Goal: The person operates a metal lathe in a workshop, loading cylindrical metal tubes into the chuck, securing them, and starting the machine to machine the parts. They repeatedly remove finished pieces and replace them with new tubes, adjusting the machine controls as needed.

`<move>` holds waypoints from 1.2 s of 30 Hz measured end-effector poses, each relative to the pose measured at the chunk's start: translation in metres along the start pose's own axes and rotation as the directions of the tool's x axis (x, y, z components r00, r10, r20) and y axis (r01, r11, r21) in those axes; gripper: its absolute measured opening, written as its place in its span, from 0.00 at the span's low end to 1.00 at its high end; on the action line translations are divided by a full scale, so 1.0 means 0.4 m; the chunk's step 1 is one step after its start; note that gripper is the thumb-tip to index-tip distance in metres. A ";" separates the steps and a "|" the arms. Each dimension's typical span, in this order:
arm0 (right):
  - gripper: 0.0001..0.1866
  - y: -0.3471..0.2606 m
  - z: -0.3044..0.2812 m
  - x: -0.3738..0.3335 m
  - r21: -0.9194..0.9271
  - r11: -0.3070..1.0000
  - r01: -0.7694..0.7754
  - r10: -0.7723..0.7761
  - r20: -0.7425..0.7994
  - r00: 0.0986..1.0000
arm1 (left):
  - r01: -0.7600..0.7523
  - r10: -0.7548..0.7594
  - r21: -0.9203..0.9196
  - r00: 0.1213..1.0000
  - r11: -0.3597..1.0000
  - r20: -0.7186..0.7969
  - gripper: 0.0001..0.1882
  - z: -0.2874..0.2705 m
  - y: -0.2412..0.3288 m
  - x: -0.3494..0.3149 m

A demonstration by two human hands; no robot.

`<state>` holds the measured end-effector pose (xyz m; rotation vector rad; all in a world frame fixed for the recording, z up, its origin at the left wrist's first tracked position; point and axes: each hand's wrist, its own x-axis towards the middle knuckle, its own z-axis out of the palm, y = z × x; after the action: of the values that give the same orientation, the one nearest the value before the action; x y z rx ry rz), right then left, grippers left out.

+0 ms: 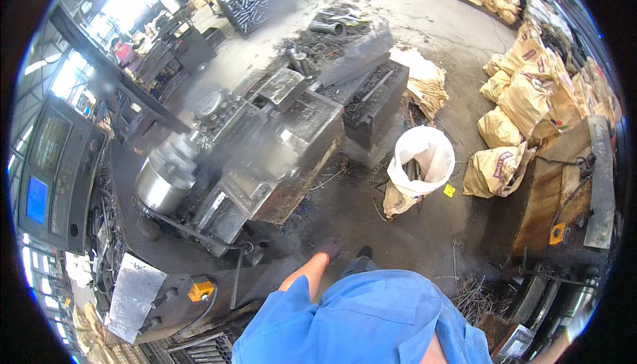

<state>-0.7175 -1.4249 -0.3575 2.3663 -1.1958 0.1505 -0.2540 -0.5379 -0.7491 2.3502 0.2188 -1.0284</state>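
My left arm reaches down from a blue sleeve [285,311]. The left hand [334,247] seems to wear a dark glove with an orange cuff; it blends into the dark floor, and its fingers cannot be made out. It hangs between the lathe [265,165] and a white bin [443,155] with a few long dark pieces inside. At the lower right rim, a blurred strip of my right arm [556,352] shows beside a shiny metal cylinder [578,304] on a second machine. The right hand's fingers are not discernible there.
The lathe's large chuck [162,182] and control panel [50,172] stand left. Stuffed brown paper sacks [524,102] are piled right, near a yellow tag [449,191]. A crate of metal rods [251,2] sits at the back. Metal shavings [471,307] litter the floor.
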 end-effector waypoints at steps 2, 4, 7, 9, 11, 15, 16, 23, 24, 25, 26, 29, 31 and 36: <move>0.25 -0.212 0.060 0.069 0.104 0.961 0.256 -0.249 -0.077 0.965 | -0.003 0.004 0.014 0.999 1.000 -0.039 0.35 -0.023 -0.023 -0.008; 0.18 -0.563 0.023 0.037 0.286 0.910 0.299 -0.316 0.017 0.948 | 0.029 -0.027 0.060 0.999 0.998 -0.037 0.36 -0.034 -0.096 -0.018; 0.13 -0.952 -0.176 -0.055 0.546 0.776 0.316 -0.291 -0.135 0.947 | -0.150 0.095 -0.184 0.956 0.971 -0.277 0.32 -0.029 -0.124 -0.092; 0.11 -1.180 -0.267 -0.122 0.736 0.560 0.382 -0.474 -0.093 0.875 | -0.382 0.310 -0.005 0.758 0.924 -0.575 0.23 -0.191 -0.008 -0.239; 0.09 -1.367 -0.284 -0.182 0.805 0.458 0.377 -0.601 -0.032 0.798 | -0.554 0.394 0.156 0.342 0.818 -0.853 0.16 -0.485 0.176 -0.465; 0.12 -1.702 -0.234 -0.215 0.875 0.180 0.450 -0.848 -0.094 0.522 | -0.251 0.492 0.561 -0.288 0.789 -0.821 0.14 -1.009 0.182 -0.699; 0.12 -1.788 -0.264 -0.218 0.825 0.096 0.556 -0.887 -0.183 0.424 | 0.097 0.521 0.529 -0.394 0.843 -0.757 0.14 -1.131 0.171 -0.744; 0.16 -2.142 -0.681 -0.327 0.718 -0.186 0.670 -0.961 -0.274 0.027 | 0.719 0.057 0.018 -0.029 0.695 -0.998 0.25 -1.727 -0.095 -0.892; 0.14 -2.167 -0.685 -0.338 0.728 -0.316 0.609 -0.895 -0.441 0.063 | 0.728 0.074 0.013 -0.051 0.686 -0.996 0.26 -1.757 -0.128 -0.907; 0.14 -2.202 -0.700 -0.340 0.728 -0.329 0.602 -0.892 -0.448 0.054 | 0.718 0.019 -0.035 -0.067 0.695 -0.998 0.27 -1.790 -0.154 -0.923; 0.14 -2.209 -0.747 -0.340 0.735 -0.287 0.615 -0.916 -0.398 0.048 | 0.695 -0.034 -0.071 -0.067 0.716 -0.997 0.27 -1.824 -0.171 -0.903; 0.13 -2.239 -0.834 -0.333 0.745 -0.245 0.621 -0.934 -0.354 0.055 | 0.767 -0.055 -0.003 0.042 0.642 -0.998 0.28 -1.863 -0.152 -0.883; 0.13 -2.271 -0.858 -0.327 0.746 -0.249 0.617 -0.933 -0.357 0.054 | 0.797 -0.035 0.065 0.107 0.601 -0.994 0.28 -1.868 -0.125 -0.894; 0.14 -2.373 -0.869 -0.311 0.711 -0.315 0.628 -0.916 -0.402 -0.004 | 0.776 -0.054 0.045 0.101 0.629 -0.993 0.28 -1.939 -0.189 -0.851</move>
<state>-0.0107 -0.6962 -0.4397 3.4437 1.2791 -0.3548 -0.0308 -0.0219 -0.1108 3.3005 1.4002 0.5701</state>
